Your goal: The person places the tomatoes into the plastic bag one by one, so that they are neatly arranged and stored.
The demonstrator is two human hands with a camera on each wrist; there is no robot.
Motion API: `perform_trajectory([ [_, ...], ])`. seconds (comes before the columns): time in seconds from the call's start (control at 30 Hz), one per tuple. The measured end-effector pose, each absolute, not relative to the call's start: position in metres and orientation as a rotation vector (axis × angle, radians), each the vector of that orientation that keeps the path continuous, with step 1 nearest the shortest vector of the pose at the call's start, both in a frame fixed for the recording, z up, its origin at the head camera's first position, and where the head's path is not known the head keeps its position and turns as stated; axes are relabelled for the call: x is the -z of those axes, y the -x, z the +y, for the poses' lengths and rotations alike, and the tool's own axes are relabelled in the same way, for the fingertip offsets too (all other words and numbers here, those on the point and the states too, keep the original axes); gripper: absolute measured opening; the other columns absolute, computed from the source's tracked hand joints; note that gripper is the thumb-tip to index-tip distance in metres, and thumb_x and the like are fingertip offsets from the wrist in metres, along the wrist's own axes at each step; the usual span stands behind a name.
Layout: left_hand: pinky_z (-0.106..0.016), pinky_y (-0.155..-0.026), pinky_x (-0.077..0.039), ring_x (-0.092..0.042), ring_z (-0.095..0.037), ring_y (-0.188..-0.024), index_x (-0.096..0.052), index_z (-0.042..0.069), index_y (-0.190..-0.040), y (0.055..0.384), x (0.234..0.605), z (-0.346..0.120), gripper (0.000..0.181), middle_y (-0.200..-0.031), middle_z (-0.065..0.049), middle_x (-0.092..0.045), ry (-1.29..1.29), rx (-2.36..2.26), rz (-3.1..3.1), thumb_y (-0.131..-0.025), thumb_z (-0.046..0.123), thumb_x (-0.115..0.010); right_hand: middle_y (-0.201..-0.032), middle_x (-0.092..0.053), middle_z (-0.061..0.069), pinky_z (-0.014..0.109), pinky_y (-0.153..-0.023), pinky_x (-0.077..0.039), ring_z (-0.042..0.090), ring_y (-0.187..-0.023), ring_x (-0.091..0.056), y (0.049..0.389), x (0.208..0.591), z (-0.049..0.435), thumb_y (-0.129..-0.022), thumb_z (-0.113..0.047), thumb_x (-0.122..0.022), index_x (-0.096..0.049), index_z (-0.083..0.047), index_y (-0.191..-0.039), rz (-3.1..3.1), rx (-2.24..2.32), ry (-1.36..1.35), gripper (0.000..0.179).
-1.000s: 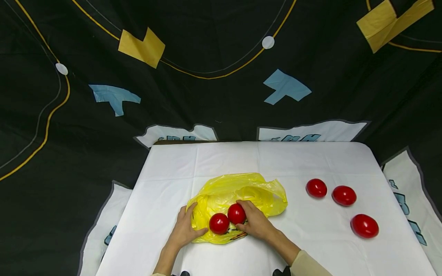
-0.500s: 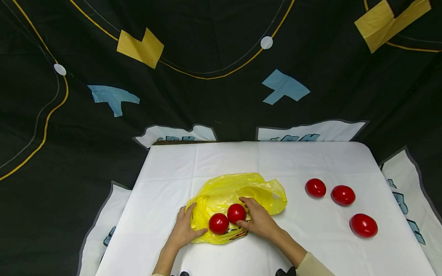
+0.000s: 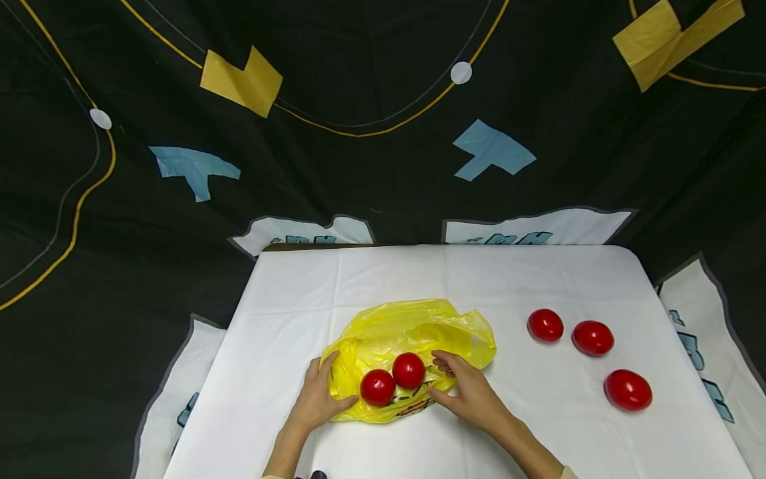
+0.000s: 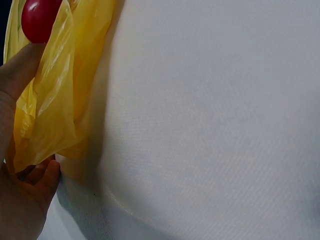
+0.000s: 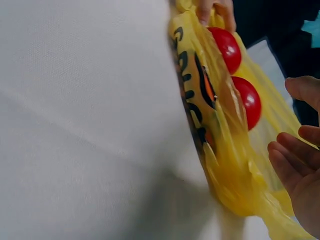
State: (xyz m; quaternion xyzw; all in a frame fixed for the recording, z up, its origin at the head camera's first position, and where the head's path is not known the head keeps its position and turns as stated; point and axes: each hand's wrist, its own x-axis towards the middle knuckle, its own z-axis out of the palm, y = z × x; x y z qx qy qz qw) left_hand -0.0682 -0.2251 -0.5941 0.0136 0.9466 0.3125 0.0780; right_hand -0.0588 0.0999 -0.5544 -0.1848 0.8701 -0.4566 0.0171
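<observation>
The yellow bag [image 3: 389, 318] is lying on the white table [image 3: 538, 279], slightly left of centre. Its long axis is running mostly left to right, the right end pointing slightly away from the person; black lettering [image 5: 190, 94] is following its near side. Within the bag, the left ball [image 3: 378, 388] and the right ball [image 3: 409, 370], both red, are sitting side by side, touching or nearly so, the right one slightly farther from the person. The right wrist view is showing the bag's near wall partly covering both. The left hand [image 3: 316, 396] is gripping the bag's left end, its thumb reaching just beside the left ball and its fingers curling underneath, with the film between. The right hand [image 3: 475, 396] is hovering just beside the right ball, thumb and fingers spread; whether it is touching the bag cannot be told. Well to the right, three more balls [image 3: 592, 338] are resting apart from one another on the table. Behind, a black cloth [image 3: 359, 179] is hanging, bearing blue and yellow patches.
</observation>
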Motion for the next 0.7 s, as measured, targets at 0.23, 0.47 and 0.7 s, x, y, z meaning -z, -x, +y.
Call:
perform_trajectory([
  [0.23,-0.047,-0.096,-0.043,-0.042,-0.029,-0.118,-0.035,0.013,-0.145,0.069,0.594,-0.225,0.102,-0.131,-0.012,-0.037,-0.046,-0.93,2.833,-0.062,0.047,-0.085,-0.115,-0.062,0.0,0.035,-0.086,-0.051,0.02,-0.102,-0.061,0.052,0.543,0.114,-0.076,-0.016,-0.08,-0.051,-0.011,-0.13,2.702,1.499,0.496,0.062],
  [0.47,-0.047,-0.096,-0.043,-0.043,-0.028,-0.119,-0.035,0.014,-0.145,0.069,0.592,-0.225,0.102,-0.132,-0.012,-0.037,-0.028,-0.913,2.826,-0.062,0.048,-0.084,-0.114,-0.063,-0.001,0.034,-0.086,-0.052,0.019,-0.101,-0.062,0.053,0.536,0.127,-0.075,-0.017,-0.081,-0.053,-0.008,-0.129,2.752,1.515,0.498,0.061],
  [0.7,-0.047,-0.097,-0.043,-0.042,-0.028,-0.12,-0.035,0.014,-0.145,0.07,0.59,-0.225,0.102,-0.133,-0.012,-0.036,-0.024,-0.916,2.822,-0.062,0.047,-0.085,-0.114,-0.062,-0.006,0.031,-0.085,-0.052,0.017,-0.1,-0.062,0.049,0.528,0.146,-0.073,-0.016,-0.083,-0.053,-0.015,-0.128,2.811,1.499,0.497,0.063],
])
